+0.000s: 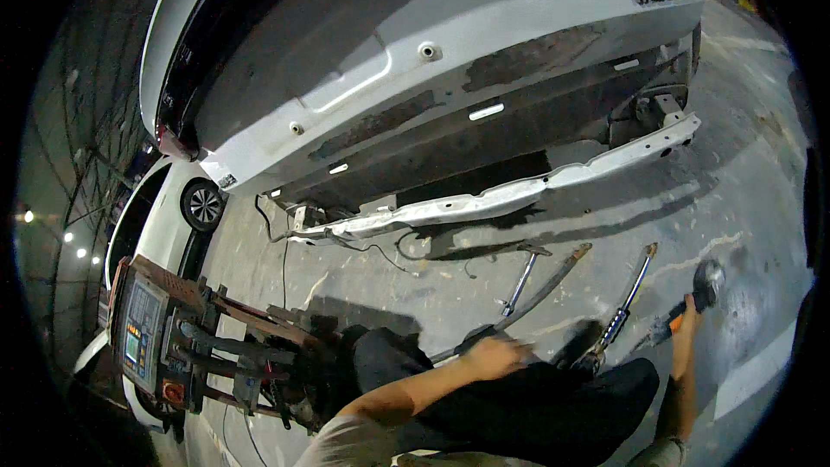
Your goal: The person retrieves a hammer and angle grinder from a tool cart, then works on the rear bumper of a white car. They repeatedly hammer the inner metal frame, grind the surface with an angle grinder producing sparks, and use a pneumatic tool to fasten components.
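Note:
My right hand (689,320) is closed around the orange and black body of an angle grinder (705,291), held low over the floor on the right. The grinder's round disc end points away from me. My left hand (496,357) is over my dark-trousered legs, near the end of a thick grey cable (545,290); motion smears its fingers, so I cannot make out whether it holds anything. Between the hands, a long chrome rod tool with a black ribbed grip (617,322) lies on the floor. Farther left lies a metal T-shaped tool (521,281).
Ahead stands a white car's rear (380,78) with its bumper cover off and a bare white crossbeam (484,204) exposed low down. At left, a cart-mounted machine with a control panel (143,335) stands close to me. Another white car (177,207) is beyond it.

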A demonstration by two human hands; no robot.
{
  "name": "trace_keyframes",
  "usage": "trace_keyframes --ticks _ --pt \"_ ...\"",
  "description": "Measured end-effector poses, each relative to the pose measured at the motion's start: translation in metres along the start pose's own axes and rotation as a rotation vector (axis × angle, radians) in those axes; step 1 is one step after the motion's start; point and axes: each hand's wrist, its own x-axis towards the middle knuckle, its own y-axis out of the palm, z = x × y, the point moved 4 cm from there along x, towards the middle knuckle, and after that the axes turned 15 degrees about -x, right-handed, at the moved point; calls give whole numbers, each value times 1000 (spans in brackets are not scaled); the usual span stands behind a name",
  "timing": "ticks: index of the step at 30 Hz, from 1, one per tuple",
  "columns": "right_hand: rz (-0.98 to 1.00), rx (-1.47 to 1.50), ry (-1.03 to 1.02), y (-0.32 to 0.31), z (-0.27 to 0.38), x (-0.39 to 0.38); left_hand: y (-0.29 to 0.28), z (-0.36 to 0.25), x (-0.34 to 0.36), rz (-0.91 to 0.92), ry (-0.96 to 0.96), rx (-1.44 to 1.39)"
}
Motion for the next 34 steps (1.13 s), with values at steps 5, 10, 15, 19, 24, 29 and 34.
trace_keyframes --ticks 5,10,15,19,24,29,34 --pt "-239 -664 205 -108 -152 80 -32 65 -154 -204 -601 151" --pt "-273 -1026 463 -147 -194 77 -81 21 -197 -587 -439 553" --pt "-269 -1096 450 -151 -183 69 -92 13 -223 -637 -587 524" --pt "-290 -1138 396 -155 -162 57 -94 20 -232 -709 -588 373" --pt "-346 -1110 215 -139 -108 34 -92 40 -236 -743 -578 336" --pt "-338 -950 -86 -83 0 -2 -108 80 -249 -677 -594 119" --pt "-119 -638 -526 71 211 -13 -126 81 -297 -642 -572 -169"
